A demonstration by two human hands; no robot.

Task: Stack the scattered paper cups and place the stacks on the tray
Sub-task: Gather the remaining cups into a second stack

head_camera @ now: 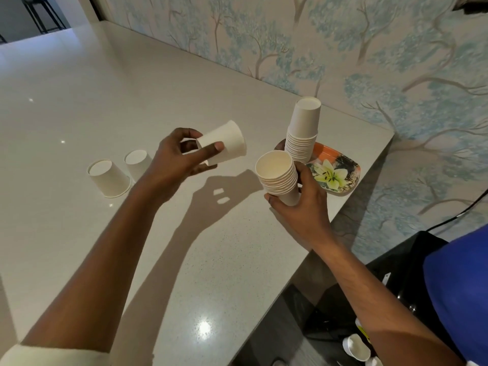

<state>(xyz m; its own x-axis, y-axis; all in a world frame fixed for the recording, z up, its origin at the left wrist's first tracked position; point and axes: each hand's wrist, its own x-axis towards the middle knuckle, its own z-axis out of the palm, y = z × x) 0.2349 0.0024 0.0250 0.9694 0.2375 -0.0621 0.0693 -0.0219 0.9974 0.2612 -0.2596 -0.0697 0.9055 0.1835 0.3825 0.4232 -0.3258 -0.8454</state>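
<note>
My left hand (177,162) pinches a single white paper cup (227,143) above the counter, tilted on its side with its mouth pointing right. My right hand (301,204) grips a short stack of cups (280,175), mouth up, just left of the tray. A tall upside-down stack of cups (303,130) stands on the flower-patterned tray (340,175) at the counter's right corner. Two single cups stand upside down on the counter to the left: one (109,178) nearer, one (138,163) partly behind my left wrist.
The white speckled counter (79,107) stretches far to the left and back. Its right edge drops off just past the tray. A tree-patterned wall (369,62) runs along the back. Below the edge sit dark objects and a black cable (456,215).
</note>
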